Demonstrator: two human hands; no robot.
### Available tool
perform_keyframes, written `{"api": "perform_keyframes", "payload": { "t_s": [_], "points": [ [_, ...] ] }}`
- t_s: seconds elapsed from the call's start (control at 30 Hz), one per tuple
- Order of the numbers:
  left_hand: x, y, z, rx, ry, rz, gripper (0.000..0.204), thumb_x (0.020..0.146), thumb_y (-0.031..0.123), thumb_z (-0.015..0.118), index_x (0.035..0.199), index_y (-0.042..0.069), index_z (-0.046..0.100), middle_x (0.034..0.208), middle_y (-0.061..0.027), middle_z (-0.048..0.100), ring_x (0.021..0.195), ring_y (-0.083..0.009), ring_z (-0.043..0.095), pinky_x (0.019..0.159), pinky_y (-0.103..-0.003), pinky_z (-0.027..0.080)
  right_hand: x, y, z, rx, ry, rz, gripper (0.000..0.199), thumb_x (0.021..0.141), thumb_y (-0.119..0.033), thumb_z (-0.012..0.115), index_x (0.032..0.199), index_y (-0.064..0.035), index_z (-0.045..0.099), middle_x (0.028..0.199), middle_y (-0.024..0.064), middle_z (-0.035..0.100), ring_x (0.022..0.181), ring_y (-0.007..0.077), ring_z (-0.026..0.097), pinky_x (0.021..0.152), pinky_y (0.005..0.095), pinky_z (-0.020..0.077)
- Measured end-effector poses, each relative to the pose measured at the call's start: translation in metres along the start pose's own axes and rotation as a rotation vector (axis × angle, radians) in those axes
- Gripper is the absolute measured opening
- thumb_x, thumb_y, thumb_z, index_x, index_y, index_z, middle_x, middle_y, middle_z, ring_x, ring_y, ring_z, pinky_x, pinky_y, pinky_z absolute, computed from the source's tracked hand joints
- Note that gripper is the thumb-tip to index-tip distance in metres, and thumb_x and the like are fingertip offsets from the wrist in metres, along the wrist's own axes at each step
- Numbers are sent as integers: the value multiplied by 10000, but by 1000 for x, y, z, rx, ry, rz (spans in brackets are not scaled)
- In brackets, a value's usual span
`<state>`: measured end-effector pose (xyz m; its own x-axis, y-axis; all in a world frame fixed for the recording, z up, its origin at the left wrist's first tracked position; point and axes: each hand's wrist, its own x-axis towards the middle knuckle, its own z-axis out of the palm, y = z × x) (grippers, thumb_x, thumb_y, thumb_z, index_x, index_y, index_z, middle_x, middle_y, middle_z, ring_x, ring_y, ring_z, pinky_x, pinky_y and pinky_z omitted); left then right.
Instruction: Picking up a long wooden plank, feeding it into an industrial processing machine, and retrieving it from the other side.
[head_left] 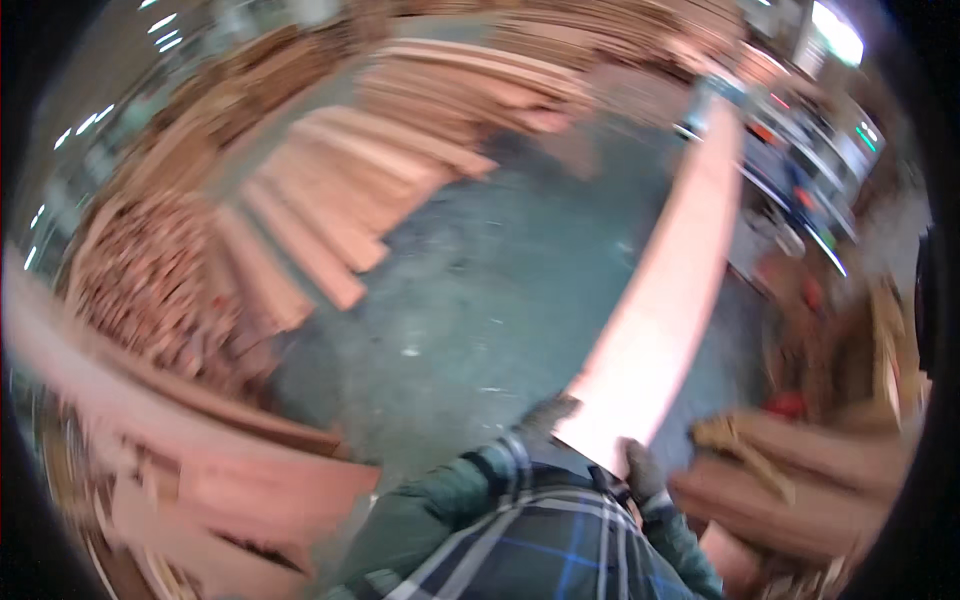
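Observation:
A long, pale wooden board (665,290) stretches away from my waist toward the far right, its near end close against my plaid clothing. My left hand (550,415), in a dark glove, grips the left edge of that near end. On the opposite edge, my right hand (643,470), also gloved, is closed round the board. Both hands are blurred by motion, so single fingers are hard to make out. The board's far end meets a blue-grey machine part (722,88).
A machine (800,180) with lit strips stands right of the board. Loose planks (350,165) fan out at left over the green-grey floor (470,290), beside a stack of boards (165,290). Reddish boards (260,500) lie near left; more planks (790,490) lie near right.

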<state>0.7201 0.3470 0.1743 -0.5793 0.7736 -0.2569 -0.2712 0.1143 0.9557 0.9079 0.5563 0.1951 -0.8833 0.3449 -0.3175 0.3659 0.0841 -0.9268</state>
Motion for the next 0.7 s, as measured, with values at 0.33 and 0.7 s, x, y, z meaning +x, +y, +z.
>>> {"api": "perform_keyframes", "payload": {
  "t_s": [0.33, 0.7],
  "points": [
    [-18, 51, 61, -452, 28, -239, 497, 909, 294, 653, 1303, 30, 504, 1131, -135, 642, 952, -279, 662, 682, -435, 590, -173, 101, -7, -500, 202, -247, 321, 976, -222, 431, 1183, -40, 598, 1078, 182, 654, 1014, 378, 617, 875, 426, 495],
    [-52, 60, 77, -234, -18, -193, 601, 895, 390, 665, 1313, -2, 483, 1091, -137, 662, 865, -255, 681, 631, -366, 600, -104, 71, 6, 1144, 401, 253, 363, 889, -294, 608, 1170, -77, 533, 1075, 149, 648, 901, 336, 625, 801, 430, 509]
  ]
}}
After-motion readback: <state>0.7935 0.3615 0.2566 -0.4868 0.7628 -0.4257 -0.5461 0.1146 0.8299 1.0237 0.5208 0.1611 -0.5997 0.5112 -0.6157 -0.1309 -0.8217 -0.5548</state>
